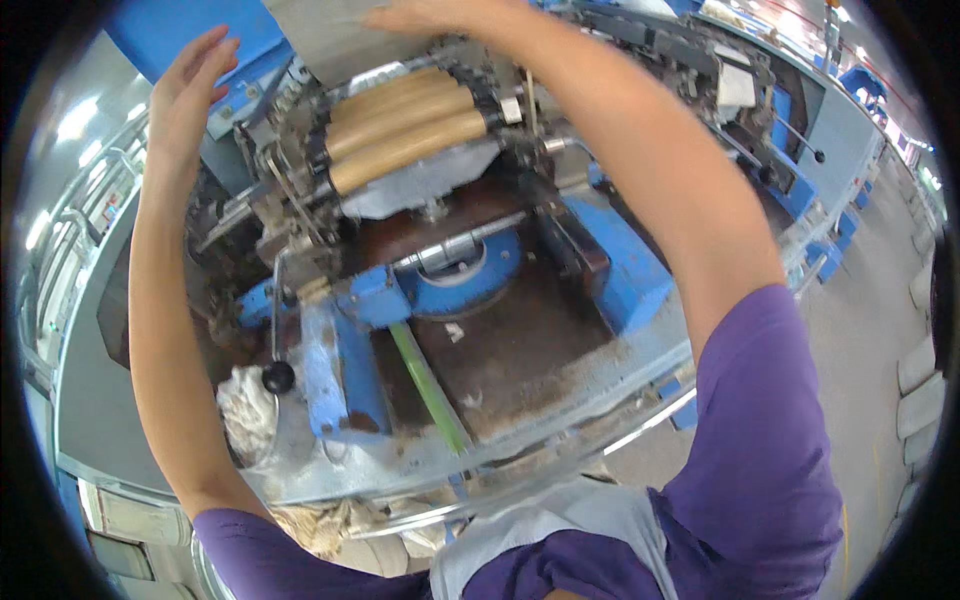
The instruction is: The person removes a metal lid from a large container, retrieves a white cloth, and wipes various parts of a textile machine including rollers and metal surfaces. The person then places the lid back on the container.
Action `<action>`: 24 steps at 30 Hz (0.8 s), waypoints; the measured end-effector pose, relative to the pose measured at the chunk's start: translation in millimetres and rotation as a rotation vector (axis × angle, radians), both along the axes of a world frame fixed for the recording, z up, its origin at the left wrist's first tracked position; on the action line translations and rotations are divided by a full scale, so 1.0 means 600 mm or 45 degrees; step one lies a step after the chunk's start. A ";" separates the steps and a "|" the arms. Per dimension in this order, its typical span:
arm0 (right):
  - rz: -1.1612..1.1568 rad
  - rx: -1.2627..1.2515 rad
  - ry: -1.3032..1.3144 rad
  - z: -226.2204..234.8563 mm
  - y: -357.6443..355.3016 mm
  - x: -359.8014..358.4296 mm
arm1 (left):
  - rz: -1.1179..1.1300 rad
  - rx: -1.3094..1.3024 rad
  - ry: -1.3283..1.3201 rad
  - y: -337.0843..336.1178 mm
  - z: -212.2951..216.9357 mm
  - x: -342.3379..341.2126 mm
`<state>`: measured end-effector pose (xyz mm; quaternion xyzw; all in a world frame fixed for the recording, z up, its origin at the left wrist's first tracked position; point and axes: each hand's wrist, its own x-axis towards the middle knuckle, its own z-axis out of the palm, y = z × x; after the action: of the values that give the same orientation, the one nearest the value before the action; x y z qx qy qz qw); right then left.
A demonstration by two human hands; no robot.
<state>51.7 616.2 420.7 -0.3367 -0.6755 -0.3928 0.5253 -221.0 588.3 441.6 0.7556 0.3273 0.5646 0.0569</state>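
Observation:
My left hand (188,90) is raised at the upper left in front of a blue panel (160,35). Its fingers are apart and slightly bent, and I see nothing in them. Stretched across the top, my right hand (425,16) lies partly beyond the upper edge, over a grey flat panel (335,50). Its visible fingers are blurred but look extended; contact with the panel is unclear. Between my arms sits a machine head with several tan rollers (405,125) side by side. Below them are a pale metal tray (425,182) and a shiny shaft (450,250).
A lever with a black knob (278,377) stands by my left forearm, near a crumpled white cloth (247,412). A green strip (430,388) lies on the brown-stained machine bed. Blue blocks (625,262) flank it. A metal rail (440,515) runs before my body; similar machinery continues right.

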 end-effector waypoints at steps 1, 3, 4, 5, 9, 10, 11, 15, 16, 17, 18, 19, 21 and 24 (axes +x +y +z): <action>0.215 -0.325 0.165 -0.043 -0.050 -0.009 | -0.007 0.130 0.143 -0.044 -0.034 -0.006; 0.715 -0.419 0.418 -0.133 -0.097 -0.030 | -0.137 0.034 0.119 -0.127 -0.105 -0.009; 0.627 -0.613 0.588 -0.213 -0.149 -0.020 | -0.077 -0.041 0.146 -0.168 -0.136 -0.013; 0.707 -0.823 0.793 -0.261 -0.176 -0.026 | -0.067 -0.002 0.205 -0.206 -0.165 -0.016; 1.404 -1.171 1.929 -0.331 -0.151 -0.014 | 0.172 0.148 0.397 -0.290 -0.235 -0.015; 1.414 -1.201 1.964 -0.325 -0.122 -0.012 | 0.195 0.162 0.397 -0.295 -0.247 -0.012; 1.377 -1.231 2.075 -0.322 -0.094 -0.016 | 0.237 0.055 0.412 -0.297 -0.257 -0.009; 1.528 -1.150 2.113 -0.324 -0.026 -0.031 | 0.281 -0.034 0.296 -0.287 -0.282 0.000; 1.504 -1.144 2.122 -0.327 -0.021 -0.036 | 0.262 -0.097 0.229 -0.284 -0.287 0.000; 1.465 -1.122 2.150 -0.327 -0.019 -0.038 | 0.259 -0.159 0.163 -0.283 -0.290 -0.001; 1.440 -1.067 2.175 -0.331 -0.022 -0.042 | 0.287 -0.129 0.189 -0.283 -0.293 -0.002; 1.398 -1.053 2.199 -0.328 -0.025 -0.042 | 0.275 -0.102 0.221 -0.282 -0.293 -0.003; 1.351 -1.076 2.243 -0.323 -0.033 -0.044 | 0.326 -0.063 0.286 -0.284 -0.293 -0.006; 1.431 -1.042 2.203 -0.315 -0.040 -0.047 | 0.322 -0.042 0.293 -0.284 -0.294 -0.007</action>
<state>23.6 592.0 231.5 -0.2912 -0.2162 0.5215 0.7724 -225.5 417.6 265.1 0.7670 0.4333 0.4715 -0.0402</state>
